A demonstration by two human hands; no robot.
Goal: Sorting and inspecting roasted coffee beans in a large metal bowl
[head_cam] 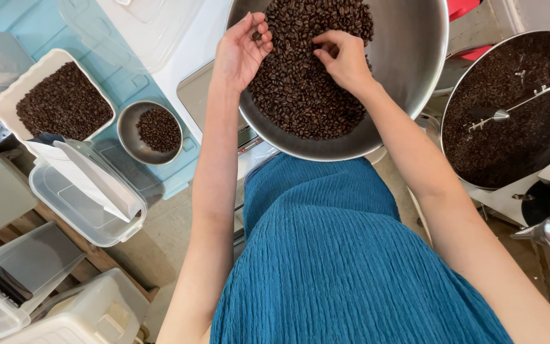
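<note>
A person in a teal crinkled dress [345, 255] leans over a large steel bowl [415, 57] at the top centre of the frame, which holds a heap of dark roasted coffee beans [300, 83]. The left hand [242, 51] sits at the bowl's left rim, palm turned up and fingers loosely curled into a cup — whether any beans lie in it cannot be told. The right hand [345, 58] rests on the beans in the middle of the bowl, its fingertips drawn together as if pinching among them; what they grip, if anything, is too small to see.

The bowl stands on a white worktop [186, 44] over a flat steel scale [202, 95]. To the left, on a pale blue surface [39, 25], lie 2 smaller lots of beans: a white rectangular tray [14, 95] at the left edge and, just beside it, a small steel bowl [132, 137]. Below these, a clear plastic box [77, 207] holds a white scoop [90, 175], and more lidded plastic bins [46, 293] fill the lower left corner.

At the right edge a round cooling tray [510, 146] full of dark beans carries a metal stirring arm [510, 109] — well apart from both hands.
</note>
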